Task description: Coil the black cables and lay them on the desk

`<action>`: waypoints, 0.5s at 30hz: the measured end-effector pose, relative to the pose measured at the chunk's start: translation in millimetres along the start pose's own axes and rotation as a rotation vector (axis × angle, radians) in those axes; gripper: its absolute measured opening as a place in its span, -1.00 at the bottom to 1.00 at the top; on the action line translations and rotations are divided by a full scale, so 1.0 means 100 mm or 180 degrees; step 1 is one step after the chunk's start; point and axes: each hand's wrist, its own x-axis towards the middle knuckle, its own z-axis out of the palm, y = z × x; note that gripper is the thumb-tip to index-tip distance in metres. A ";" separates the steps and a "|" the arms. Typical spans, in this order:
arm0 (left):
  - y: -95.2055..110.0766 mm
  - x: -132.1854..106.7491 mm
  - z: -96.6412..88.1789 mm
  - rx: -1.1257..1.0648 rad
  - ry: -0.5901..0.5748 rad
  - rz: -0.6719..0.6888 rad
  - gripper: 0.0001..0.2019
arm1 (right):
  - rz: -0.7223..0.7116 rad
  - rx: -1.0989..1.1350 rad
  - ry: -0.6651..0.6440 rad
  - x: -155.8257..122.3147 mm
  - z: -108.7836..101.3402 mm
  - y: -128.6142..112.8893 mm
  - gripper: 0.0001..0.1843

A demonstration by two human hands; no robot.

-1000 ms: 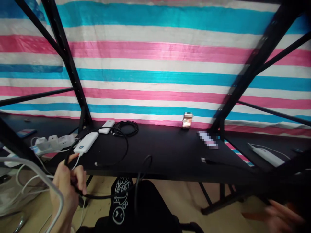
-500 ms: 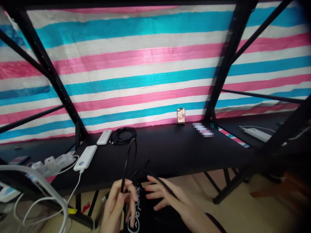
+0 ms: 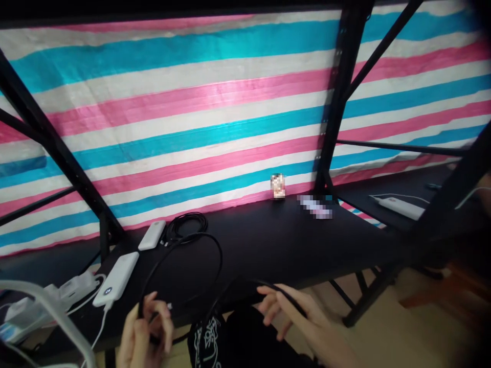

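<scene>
A black cable (image 3: 221, 255) runs between my two hands, arching in a wide loop over the front of the black table. My left hand (image 3: 148, 327), at the lower left, is closed around the cable, with fingers curled and a small pale tip beside them. On the right, my right hand (image 3: 293, 312) has the cable passing between thumb and index finger; its other fingers are loosely bent. Part of the cable drops in front of the dark clothing on my lap, where it is hard to follow.
Two white power banks (image 3: 117, 278) lie on the table's left, one with a white cable plugged in. Behind sits a coiled black cable (image 3: 172, 227). White chargers (image 3: 79, 286) crowd the left edge. A pixelated item (image 3: 277, 186) stands by the striped sheet (image 3: 215, 138).
My hands have moved apart, the left hand going left and the right hand going right. The cable's narrow loop has opened into a wide arch. The view has shifted slightly.
</scene>
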 end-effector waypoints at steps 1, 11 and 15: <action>-0.02 0.09 -0.03 0.0056 0.0119 -0.0008 -0.42 | -0.0062 -0.0070 0.0177 0.01 -0.11 0.03 -0.52; -0.13 0.39 -0.03 0.0567 0.0259 0.0894 -0.57 | -0.1619 -0.1891 0.1437 0.01 -0.94 0.23 -0.78; -0.11 0.36 0.03 0.0599 0.0198 0.1147 -0.65 | -0.2047 -0.2500 0.0959 0.03 -0.96 0.11 -0.63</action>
